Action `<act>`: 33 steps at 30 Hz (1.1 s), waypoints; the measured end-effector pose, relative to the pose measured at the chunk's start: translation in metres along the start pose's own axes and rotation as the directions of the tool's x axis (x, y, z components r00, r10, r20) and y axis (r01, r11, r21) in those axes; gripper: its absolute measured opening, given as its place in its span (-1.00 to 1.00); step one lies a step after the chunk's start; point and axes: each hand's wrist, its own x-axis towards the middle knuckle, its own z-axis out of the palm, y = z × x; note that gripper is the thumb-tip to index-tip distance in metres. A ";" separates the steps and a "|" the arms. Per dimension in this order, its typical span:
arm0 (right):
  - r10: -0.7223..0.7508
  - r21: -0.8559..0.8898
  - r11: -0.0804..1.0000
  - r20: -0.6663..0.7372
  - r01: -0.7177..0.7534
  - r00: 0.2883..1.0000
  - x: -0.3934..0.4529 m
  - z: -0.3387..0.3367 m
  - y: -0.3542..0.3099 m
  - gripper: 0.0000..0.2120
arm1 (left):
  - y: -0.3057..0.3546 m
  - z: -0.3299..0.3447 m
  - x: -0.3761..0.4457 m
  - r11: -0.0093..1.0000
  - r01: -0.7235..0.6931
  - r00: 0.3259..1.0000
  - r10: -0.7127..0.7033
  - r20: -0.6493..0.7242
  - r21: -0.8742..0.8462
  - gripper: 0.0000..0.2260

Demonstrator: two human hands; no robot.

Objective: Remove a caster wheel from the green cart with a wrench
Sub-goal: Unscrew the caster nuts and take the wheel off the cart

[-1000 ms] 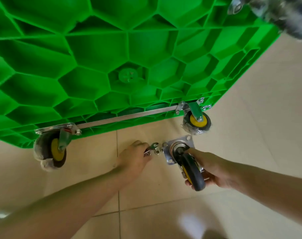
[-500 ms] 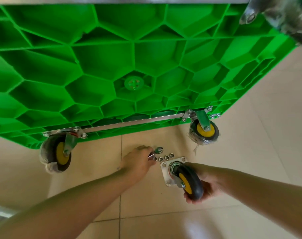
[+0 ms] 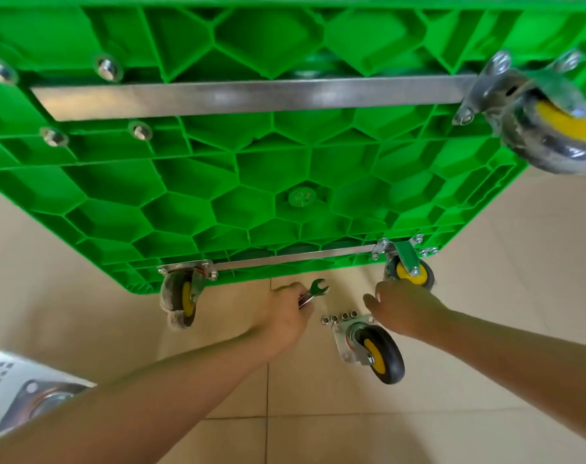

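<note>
While the big green plastic cart [image 3: 191, 202] stands tipped up with its honeycomb-ribbed underside facing the camera, everything else sits on a beige tiled floor [image 3: 335, 440] with thin grout lines, pretty evenly lit. Two flat metal bars cross the underside, an upper one [image 3: 244, 97] and a thinner lower one [image 3: 295, 258] near the floor edge. Three casters are bolted on: one at the lower left [image 3: 181, 298], one at the lower right [image 3: 409, 271], and a blurry one close to the lens at the upper right [image 3: 549, 125]. At the upper left corner there are just four bare bolt ends [image 3: 108, 68], no wheel on them.

The removed black caster wheel with yellow hub and steel plate [image 3: 372, 349] lies on its side on the tile, with a little row of silver nuts [image 3: 340, 317] just beside its plate. The left hand [image 3: 285, 314] is curled around the handle of a small silver open-end wrench [image 3: 313, 291], jaw end poking up toward the cart. The right hand [image 3: 402, 308] hovers above the loose caster with relaxed fingers, holding nothing, and partly blocks the lower right wheel. Bottom left there's a white perforated thing [image 3: 3, 380] with another metal caster plate [image 3: 44, 400] by it, mostly hidden by the left forearm.
</note>
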 end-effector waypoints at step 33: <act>0.262 0.894 -0.325 -0.229 0.309 0.938 -0.153 -0.211 -0.257 -0.65 | 0.068 -0.356 -0.085 0.809 -0.086 0.731 0.448 -0.515 0.582 -0.52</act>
